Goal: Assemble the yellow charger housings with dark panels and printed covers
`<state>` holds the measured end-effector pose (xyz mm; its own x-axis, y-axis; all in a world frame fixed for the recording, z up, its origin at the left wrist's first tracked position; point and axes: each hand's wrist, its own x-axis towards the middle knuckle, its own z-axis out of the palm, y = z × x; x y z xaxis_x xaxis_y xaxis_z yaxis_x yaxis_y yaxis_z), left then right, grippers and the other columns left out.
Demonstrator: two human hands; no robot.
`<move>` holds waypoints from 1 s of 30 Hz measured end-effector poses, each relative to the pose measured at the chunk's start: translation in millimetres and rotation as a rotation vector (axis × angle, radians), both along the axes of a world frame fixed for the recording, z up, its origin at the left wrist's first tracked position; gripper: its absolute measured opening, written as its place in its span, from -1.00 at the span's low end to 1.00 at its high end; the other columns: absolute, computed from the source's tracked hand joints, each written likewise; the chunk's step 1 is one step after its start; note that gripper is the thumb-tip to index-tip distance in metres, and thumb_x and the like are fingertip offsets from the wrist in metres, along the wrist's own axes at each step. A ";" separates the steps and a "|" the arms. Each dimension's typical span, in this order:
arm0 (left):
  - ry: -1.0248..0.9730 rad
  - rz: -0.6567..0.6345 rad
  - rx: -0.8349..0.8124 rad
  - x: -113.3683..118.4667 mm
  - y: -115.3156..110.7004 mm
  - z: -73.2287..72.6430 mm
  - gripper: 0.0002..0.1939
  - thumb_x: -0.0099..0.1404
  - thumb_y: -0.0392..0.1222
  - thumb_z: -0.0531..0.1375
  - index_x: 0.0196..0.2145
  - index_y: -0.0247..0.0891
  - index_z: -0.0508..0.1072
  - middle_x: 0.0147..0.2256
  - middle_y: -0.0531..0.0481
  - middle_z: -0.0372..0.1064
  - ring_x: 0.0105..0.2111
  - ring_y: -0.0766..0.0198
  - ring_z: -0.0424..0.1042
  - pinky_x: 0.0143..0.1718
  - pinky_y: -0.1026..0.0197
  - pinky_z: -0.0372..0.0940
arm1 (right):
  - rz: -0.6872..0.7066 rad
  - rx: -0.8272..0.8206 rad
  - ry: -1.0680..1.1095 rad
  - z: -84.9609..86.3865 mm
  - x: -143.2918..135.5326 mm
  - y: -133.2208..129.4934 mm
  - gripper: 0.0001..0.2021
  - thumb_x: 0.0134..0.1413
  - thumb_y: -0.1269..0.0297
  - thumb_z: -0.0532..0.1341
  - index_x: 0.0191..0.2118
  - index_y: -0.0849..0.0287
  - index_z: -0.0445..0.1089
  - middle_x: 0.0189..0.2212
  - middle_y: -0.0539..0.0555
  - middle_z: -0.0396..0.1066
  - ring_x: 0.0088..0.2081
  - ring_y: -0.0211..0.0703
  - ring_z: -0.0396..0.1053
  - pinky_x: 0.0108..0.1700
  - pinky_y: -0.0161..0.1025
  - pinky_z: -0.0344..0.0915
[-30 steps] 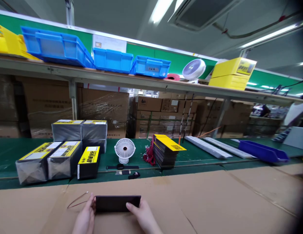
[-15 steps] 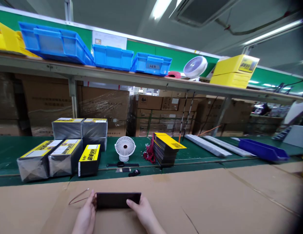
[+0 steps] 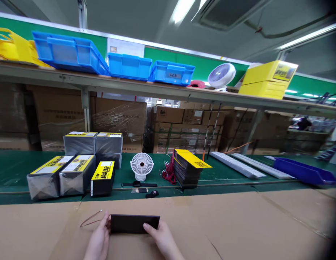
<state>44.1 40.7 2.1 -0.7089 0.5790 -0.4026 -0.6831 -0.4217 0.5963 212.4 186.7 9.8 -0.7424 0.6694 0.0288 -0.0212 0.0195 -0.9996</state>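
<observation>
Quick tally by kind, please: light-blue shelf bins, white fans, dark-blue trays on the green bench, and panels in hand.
Light-blue bins: 3
White fans: 2, one on the bench, one on the shelf
Dark-blue tray: 1
Dark panel, between left hand and right hand: 1
Total: 7

One head-worn camera, close to the bench (image 3: 11,169), faces forward toward the shelf (image 3: 157,87).

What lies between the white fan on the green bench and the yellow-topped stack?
In the head view, a bunch of red wires lies between the fan and the stack, right beside the stack.
</observation>
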 end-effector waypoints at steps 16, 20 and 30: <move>0.012 0.034 -0.010 1.2 0.1 1.6 -0.88 0.28 -0.32 0.10 -0.26 -0.32 0.42 -0.32 -0.01 0.39 -0.33 0.42 0.38 -0.27 0.40 0.29 | -0.008 -0.010 0.007 -3.8 -0.9 1.6 -0.48 -0.20 0.08 0.33 -0.08 0.25 0.40 -0.08 0.19 0.43 -0.01 0.09 0.34 0.09 -0.03 0.17; 0.010 0.038 -0.011 0.6 0.4 0.5 -0.90 0.27 -0.33 0.11 -0.27 -0.31 0.42 -0.33 0.00 0.38 -0.34 0.42 0.38 -0.30 0.41 0.29 | -0.002 -0.014 0.007 -4.2 -1.2 1.6 -0.49 -0.20 0.07 0.34 -0.10 0.27 0.41 -0.11 0.19 0.45 -0.03 0.09 0.36 0.08 -0.04 0.17; 0.002 0.041 -0.014 0.1 1.0 -1.9 -0.92 0.24 -0.32 0.13 -0.30 -0.30 0.42 -0.37 0.01 0.38 -0.38 0.41 0.38 -0.33 0.41 0.28 | 0.005 -0.027 0.036 -2.6 -1.7 0.3 -0.51 -0.19 0.11 0.34 -0.09 0.25 0.40 -0.08 0.17 0.44 0.00 0.06 0.34 0.09 -0.07 0.16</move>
<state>44.2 41.7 0.2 -0.7328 0.5440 -0.4088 -0.6641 -0.4409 0.6038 210.7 187.0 7.3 -0.7445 0.6666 0.0376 -0.0573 -0.0077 -0.9983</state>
